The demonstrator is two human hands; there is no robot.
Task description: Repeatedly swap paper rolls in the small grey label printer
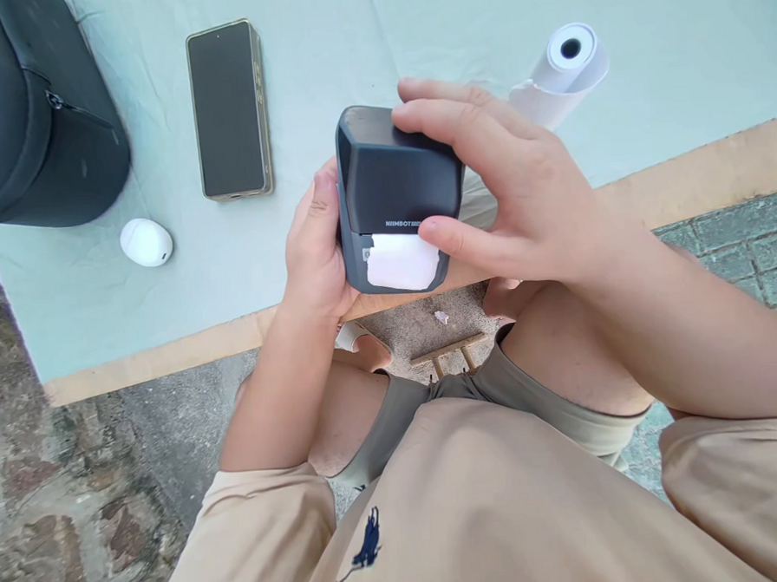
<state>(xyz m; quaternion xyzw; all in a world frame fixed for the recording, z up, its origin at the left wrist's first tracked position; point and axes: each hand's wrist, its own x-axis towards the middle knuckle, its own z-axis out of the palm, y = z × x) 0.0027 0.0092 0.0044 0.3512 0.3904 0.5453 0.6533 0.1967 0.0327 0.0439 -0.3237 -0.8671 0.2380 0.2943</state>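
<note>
A small dark grey label printer [386, 182] is held over the table's front edge. White paper [400, 263] sticks out of its front slot. My left hand [314, 247] grips the printer's left side and underside. Across the lid lies my right hand [506, 189], fingers over the top and thumb pressed near the paper slot. A white paper roll [563, 69] rests on the cloth just behind my right hand.
A pale green cloth [349, 32] covers the table, with a bare wooden edge [171, 359] in front. A smartphone [228, 108] lies face up at left, a white egg-shaped case [146, 243] beside it, and a black bag [27, 110] at far left. Stone paving lies below.
</note>
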